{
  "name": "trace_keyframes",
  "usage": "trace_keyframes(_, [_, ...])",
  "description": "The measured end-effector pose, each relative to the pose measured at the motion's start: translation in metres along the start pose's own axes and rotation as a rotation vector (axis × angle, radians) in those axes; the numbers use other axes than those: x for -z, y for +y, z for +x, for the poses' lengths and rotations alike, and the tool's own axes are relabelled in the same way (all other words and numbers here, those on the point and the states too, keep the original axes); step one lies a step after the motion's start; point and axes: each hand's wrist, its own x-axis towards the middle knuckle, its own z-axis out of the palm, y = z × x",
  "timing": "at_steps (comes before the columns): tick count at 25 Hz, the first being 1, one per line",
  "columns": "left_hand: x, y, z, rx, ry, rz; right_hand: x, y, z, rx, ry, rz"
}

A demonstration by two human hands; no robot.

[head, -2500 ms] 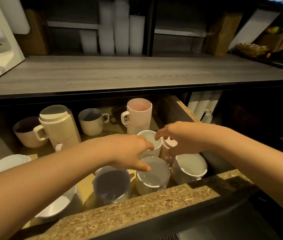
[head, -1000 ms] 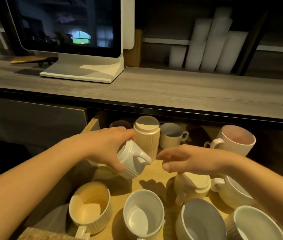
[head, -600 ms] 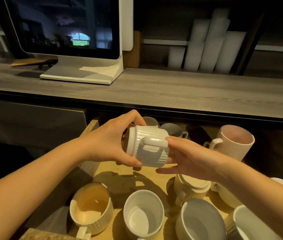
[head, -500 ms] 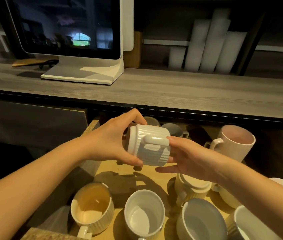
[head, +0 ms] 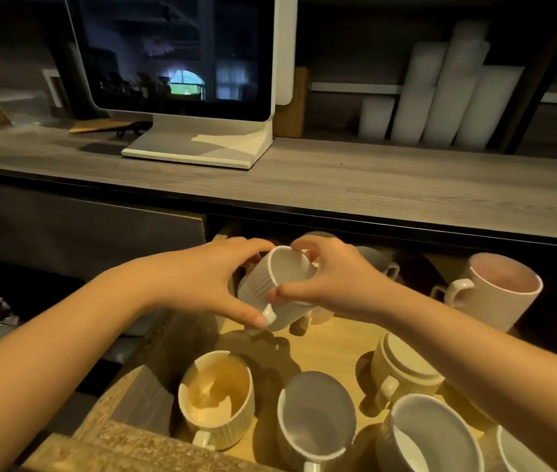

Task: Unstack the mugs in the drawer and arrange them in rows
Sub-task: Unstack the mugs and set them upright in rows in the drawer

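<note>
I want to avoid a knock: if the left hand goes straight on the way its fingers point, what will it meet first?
Probably the right hand. The left hand points right across the ribbed white mug that both hold, and the right hand's fingers lie just beyond; depth is unclear.

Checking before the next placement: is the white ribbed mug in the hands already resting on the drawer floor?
No, both hands hold the white ribbed mug tilted in the air above the drawer floor.
</note>
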Motion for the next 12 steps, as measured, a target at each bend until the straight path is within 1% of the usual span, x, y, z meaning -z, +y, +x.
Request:
trace_keyframes(2, [-0.001,-0.009,-0.005,0.061,0.009,0.034,-0.015,-0.009,0.009,0.052,0.010,-0.113])
trace_keyframes(6, [-0.005,-0.027,-0.011,0.146,0.053,0.229,-0.046,-0.021,0.029,0.079,0.018,-0.270])
trace_keyframes(10, [-0.020,-0.046,-0.006,0.209,0.086,0.374,-0.065,-0.026,0.047,0.063,-0.031,-0.360])
trace_keyframes(12, [-0.029,-0.051,-0.002,0.223,0.099,0.399,-0.072,-0.025,0.051,0.044,-0.076,-0.389])
